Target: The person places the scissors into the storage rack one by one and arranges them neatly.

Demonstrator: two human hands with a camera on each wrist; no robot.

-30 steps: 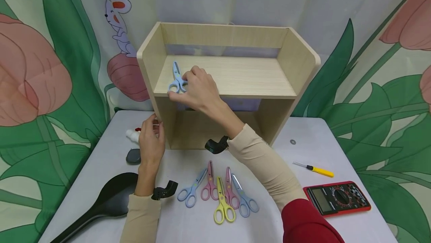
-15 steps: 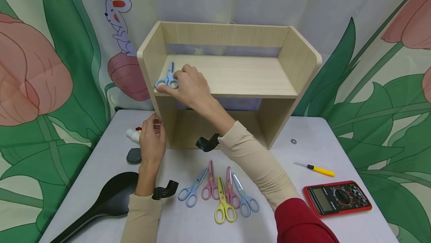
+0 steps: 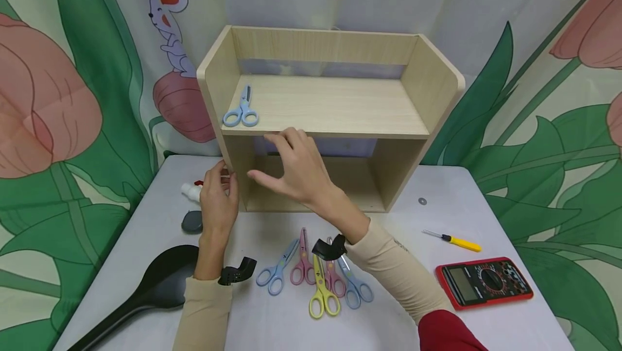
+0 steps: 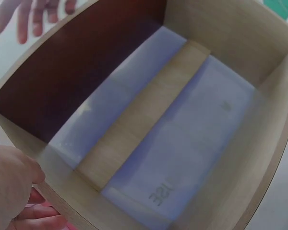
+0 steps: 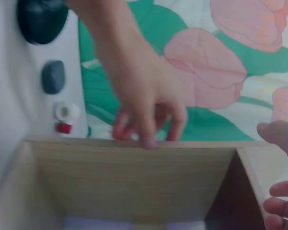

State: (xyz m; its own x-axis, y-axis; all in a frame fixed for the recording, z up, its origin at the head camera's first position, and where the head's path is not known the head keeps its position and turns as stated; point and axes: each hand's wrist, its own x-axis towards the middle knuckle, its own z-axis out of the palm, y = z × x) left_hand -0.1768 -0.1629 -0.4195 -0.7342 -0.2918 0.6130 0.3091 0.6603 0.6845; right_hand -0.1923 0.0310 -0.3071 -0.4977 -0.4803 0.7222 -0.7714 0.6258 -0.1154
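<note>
A small two-tier wooden shelf (image 3: 324,135) stands on the table. My left hand (image 3: 220,200) grips the front edge of its left side panel; in the right wrist view the thumb lies on the edge and the other left-hand fingers (image 5: 176,122) are behind the panel. My right hand (image 3: 301,170), thumb and fingers spread, hovers before the lower compartment and holds nothing. Light-blue scissors (image 3: 244,107) lie at the left of the upper tier, blades pointing back. On the table in front lie blue scissors (image 3: 277,271), yellow scissors (image 3: 320,297) and several other pairs, partly overlapped by my right wrist camera.
Left of the shelf are a black ladle (image 3: 167,275), a dark rounded object (image 3: 192,222) and a white bottle (image 3: 193,192) with a red tip. To the right lie a metal washer (image 3: 422,201), a yellow-handled screwdriver (image 3: 461,242) and a red-black multimeter (image 3: 484,282). A printed curtain hangs behind.
My right hand slid the light-blue scissors left on the upper tier, let go of them, then drew back down and to the right with fingers spread. The left hand kept its hold.
</note>
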